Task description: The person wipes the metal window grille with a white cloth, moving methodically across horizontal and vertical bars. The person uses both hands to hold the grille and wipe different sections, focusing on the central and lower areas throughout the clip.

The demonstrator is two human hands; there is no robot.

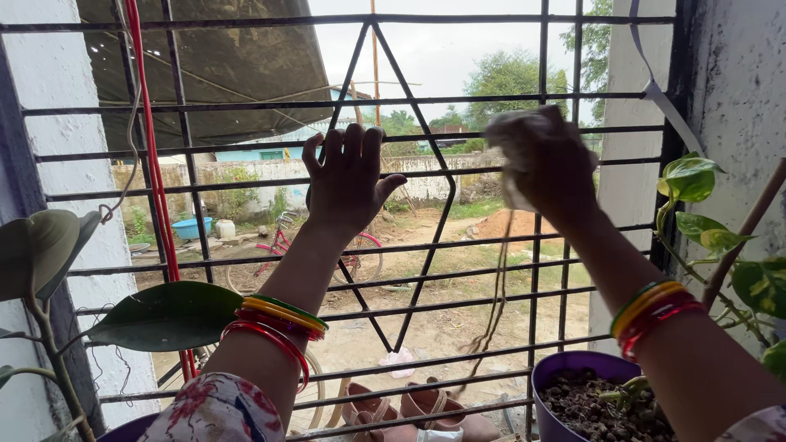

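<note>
A: Head view: a dark window grille (426,205), yard beyond. My left hand (348,184) rests open on the bars.

B: And the right hand (548,168)?

A: Its grip is closed around a pale cloth (516,135) against the grille. I'd judge it could slip outside, or my elbow could knock the purple pot (565,381).

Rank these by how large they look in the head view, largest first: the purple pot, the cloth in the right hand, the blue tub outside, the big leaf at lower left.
1. Big leaf and purple pot: look alike in size; the pot is cut off by the frame, so unranked.
2. Cloth in the right hand.
3. Blue tub, which looks small because it is far away.
</note>
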